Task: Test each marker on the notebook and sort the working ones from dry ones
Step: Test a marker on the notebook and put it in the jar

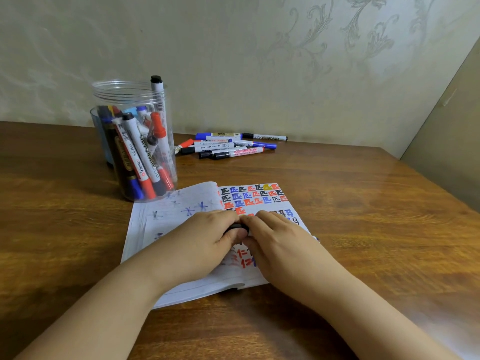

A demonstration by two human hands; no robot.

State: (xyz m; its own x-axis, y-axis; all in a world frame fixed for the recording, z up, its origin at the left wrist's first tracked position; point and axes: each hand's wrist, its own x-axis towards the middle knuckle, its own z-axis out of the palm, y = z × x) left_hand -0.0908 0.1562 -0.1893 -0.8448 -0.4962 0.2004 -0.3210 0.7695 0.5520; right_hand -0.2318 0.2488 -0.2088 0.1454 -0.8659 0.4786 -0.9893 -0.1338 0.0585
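Both hands met over the open notebook (pixel 181 219) on the wooden table (pixel 363 216). The left hand (pixel 205 237) and the right hand (pixel 275 235) each had fingers curled around a black marker (pixel 235 226) held between them, just above the right page; only a short dark part of it showed, and whether its cap was on or off could not be told. That page already carried rows of black, blue, red and yellow test marks, and the left page had a few blue strokes.

Behind the notebook to the left stood a clear plastic jar (pixel 130 92) full of markers, and a pile of loose markers (pixel 231 145) lay near the wall, well apart from the notebook.

The step in hand looked like capping or uncapping this 1 marker, either before a stroke or after it. Next would come either a test stroke on bare paper or placing the marker with its proper group; which group held working ones was unclear.
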